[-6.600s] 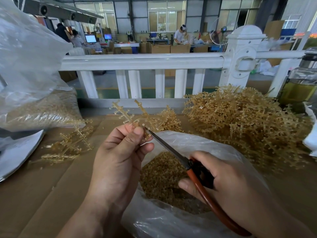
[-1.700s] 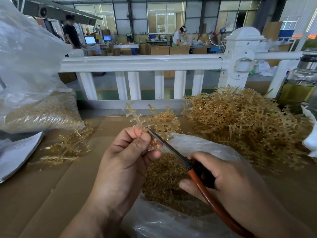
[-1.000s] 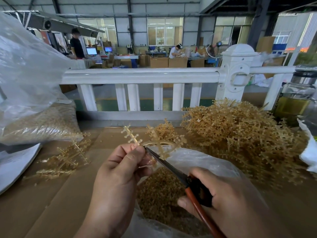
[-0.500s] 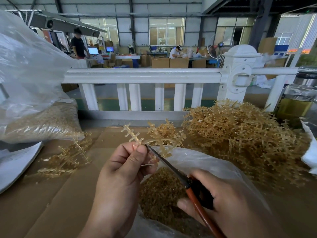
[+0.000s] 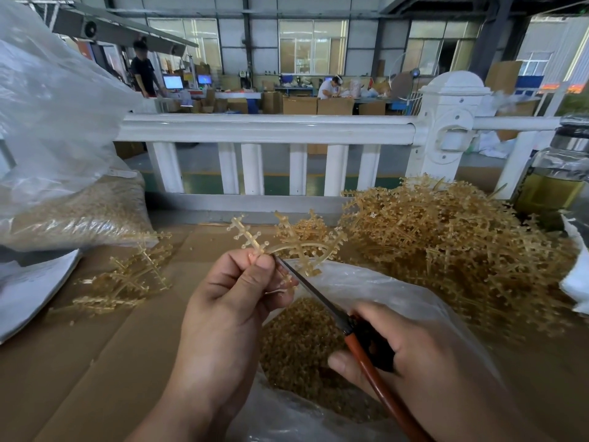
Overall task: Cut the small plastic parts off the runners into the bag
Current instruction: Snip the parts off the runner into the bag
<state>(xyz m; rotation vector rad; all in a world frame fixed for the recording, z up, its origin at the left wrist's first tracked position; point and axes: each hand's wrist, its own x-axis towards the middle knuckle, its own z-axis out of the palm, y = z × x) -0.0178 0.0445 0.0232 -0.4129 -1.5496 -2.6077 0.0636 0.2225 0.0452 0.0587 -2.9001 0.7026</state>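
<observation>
As left hand (image 5: 229, 301) pinches runner (image 5: 251, 242), scissors (image 5: 318, 298) pointing up-left

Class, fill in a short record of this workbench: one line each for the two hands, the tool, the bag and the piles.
Left hand: pinches a runner above the bag
Right hand: grips the red-handled cutters
Cutters: blade tip at the runner, beside the left thumb
Bag: clear, open, holds loose cut parts
Right of bag: big pile of runners
Left of bag: a few runners on cardboard
</observation>
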